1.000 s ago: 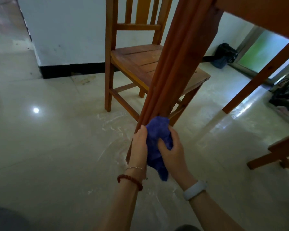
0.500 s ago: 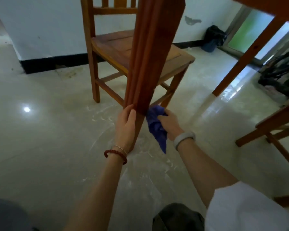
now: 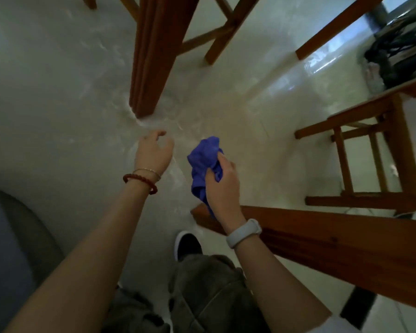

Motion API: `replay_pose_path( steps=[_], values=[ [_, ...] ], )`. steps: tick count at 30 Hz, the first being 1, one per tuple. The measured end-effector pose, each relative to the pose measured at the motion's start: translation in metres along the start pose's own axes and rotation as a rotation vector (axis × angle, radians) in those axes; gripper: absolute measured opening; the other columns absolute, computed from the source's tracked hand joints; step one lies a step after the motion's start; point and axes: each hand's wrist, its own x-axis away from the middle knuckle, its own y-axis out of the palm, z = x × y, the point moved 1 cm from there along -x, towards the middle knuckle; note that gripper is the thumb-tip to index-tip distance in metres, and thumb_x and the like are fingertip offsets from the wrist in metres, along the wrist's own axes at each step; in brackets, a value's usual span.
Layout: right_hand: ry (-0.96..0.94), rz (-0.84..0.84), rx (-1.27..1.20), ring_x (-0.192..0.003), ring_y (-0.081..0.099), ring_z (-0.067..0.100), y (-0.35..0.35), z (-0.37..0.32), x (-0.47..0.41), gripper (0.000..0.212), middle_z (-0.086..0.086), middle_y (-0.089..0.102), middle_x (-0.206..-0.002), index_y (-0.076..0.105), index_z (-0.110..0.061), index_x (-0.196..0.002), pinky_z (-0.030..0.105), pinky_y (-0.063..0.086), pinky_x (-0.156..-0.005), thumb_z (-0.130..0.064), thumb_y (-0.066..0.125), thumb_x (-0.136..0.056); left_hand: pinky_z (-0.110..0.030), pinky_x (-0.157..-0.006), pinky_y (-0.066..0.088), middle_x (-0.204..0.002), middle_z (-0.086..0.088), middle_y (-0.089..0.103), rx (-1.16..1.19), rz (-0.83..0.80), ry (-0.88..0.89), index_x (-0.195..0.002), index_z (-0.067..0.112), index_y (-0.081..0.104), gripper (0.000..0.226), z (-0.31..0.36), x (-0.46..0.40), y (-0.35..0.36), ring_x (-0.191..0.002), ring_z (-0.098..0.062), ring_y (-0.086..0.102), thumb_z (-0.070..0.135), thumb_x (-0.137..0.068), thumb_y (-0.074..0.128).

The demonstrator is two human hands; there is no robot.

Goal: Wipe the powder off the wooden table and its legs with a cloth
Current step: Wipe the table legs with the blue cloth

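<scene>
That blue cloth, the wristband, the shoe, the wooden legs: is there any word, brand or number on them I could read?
None can be read.
Blue cloth: plain, no label showing.
White wristband: blank.
Shoe: no logo visible.
Table leg: bare wood, no marking.

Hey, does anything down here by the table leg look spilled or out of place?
Yes. White powder is smeared across the pale floor around the foot of the table leg, in streaks toward the left hand. The right hand holds the blue cloth clear of it.
</scene>
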Motion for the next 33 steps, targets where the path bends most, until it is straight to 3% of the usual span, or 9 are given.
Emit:
replay_pose_path(
  steps=[5,9,14,16,20,24,26,30,33],
  values=[
    [0.088,-0.024,0.238,-0.120,0.043,0.027,-0.038,0.009,0.034,0.043,0.015,0.043,-0.132,0.039,-0.009,-0.135,0.028,0.033,-0.100,-0.007,0.045,-0.093,-0.035,-0.097,0.038,-0.134,-0.015,0.046,-0.006,-0.005,-0.186,-0.126,0.010,0.049,0.037,-0.018,0.073,0.010,-0.120,-0.028,0.047,0.026,-0.093,0.046],
    [0.157,0.047,0.250,-0.124,0.040,0.025,-0.068,-0.004,0.045,0.046,0.014,0.039,-0.137,0.033,-0.011,-0.139,0.020,0.028,-0.098,-0.010,0.044,-0.095,-0.036,-0.097,0.039,-0.135,-0.015,0.044,0.020,-0.030,-0.297,-0.126,0.012,0.048,0.037,-0.017,0.121,0.011,-0.117,-0.029,0.048,0.027,-0.092,0.046],
    [0.176,0.155,0.312,-0.128,0.036,0.031,-0.085,-0.027,0.032,0.049,0.014,0.034,-0.142,0.030,-0.016,-0.140,0.036,0.031,-0.104,-0.007,0.042,-0.093,-0.033,-0.094,0.039,-0.135,-0.014,0.043,0.028,-0.016,-0.383,-0.127,0.014,0.047,0.037,-0.015,0.156,0.011,-0.116,-0.028,0.049,0.026,-0.093,0.046],
    [0.178,0.047,0.430,-0.124,0.037,0.034,-0.074,-0.027,0.021,0.054,0.012,0.034,-0.143,0.031,-0.019,-0.140,0.041,0.032,-0.102,-0.004,0.042,-0.089,-0.032,-0.094,0.039,-0.134,-0.015,0.043,0.026,0.020,-0.373,-0.127,0.013,0.048,0.036,-0.017,0.156,0.010,-0.116,-0.028,0.049,0.026,-0.093,0.046],
    [0.010,-0.446,0.748,-0.123,0.042,0.035,-0.024,0.000,-0.016,0.058,0.013,0.041,-0.138,0.038,-0.022,-0.136,0.044,0.036,-0.103,-0.004,0.048,-0.082,-0.031,-0.093,0.039,-0.133,-0.012,0.043,0.020,0.092,-0.328,-0.129,0.014,0.045,0.037,-0.043,0.140,0.023,-0.114,-0.026,0.049,0.025,-0.094,0.044],
    [-0.106,-0.815,0.928,-0.115,0.052,0.032,0.014,0.059,-0.057,0.055,0.011,0.053,-0.129,0.046,-0.024,-0.131,0.039,0.045,-0.094,0.000,0.046,-0.082,-0.034,-0.099,0.036,-0.136,-0.012,0.040,0.015,0.029,-0.349,-0.131,0.016,0.044,0.040,-0.103,0.114,0.055,-0.120,-0.027,0.044,0.025,-0.092,0.046],
    [-0.181,-0.890,1.026,-0.116,0.051,0.032,0.030,0.092,-0.075,0.060,0.010,0.051,-0.131,0.043,-0.026,-0.133,0.042,0.044,-0.095,0.001,0.048,-0.080,-0.039,-0.101,0.036,-0.136,-0.013,0.039,-0.029,0.002,-0.391,-0.132,0.016,0.042,0.042,-0.135,0.100,0.066,-0.121,-0.029,0.044,0.027,-0.091,0.046],
    [-0.283,-0.866,1.081,-0.112,0.053,0.032,0.070,0.126,-0.101,0.060,0.011,0.052,-0.130,0.039,-0.025,-0.135,0.043,0.046,-0.091,0.000,0.049,-0.081,-0.043,-0.102,0.037,-0.136,-0.015,0.038,-0.153,-0.039,-0.419,-0.133,0.016,0.041,0.043,-0.188,0.081,0.077,-0.121,-0.034,0.043,0.027,-0.091,0.045],
    [-0.172,-1.020,1.183,-0.116,0.050,0.032,0.090,0.146,-0.096,0.053,0.012,0.050,-0.133,0.045,-0.022,-0.133,0.038,0.041,-0.095,0.002,0.046,-0.085,-0.042,-0.102,0.037,-0.135,-0.016,0.040,-0.180,-0.072,-0.433,-0.132,0.014,0.041,0.044,-0.207,0.073,0.081,-0.122,-0.033,0.041,0.024,-0.089,0.044]
  ],
)
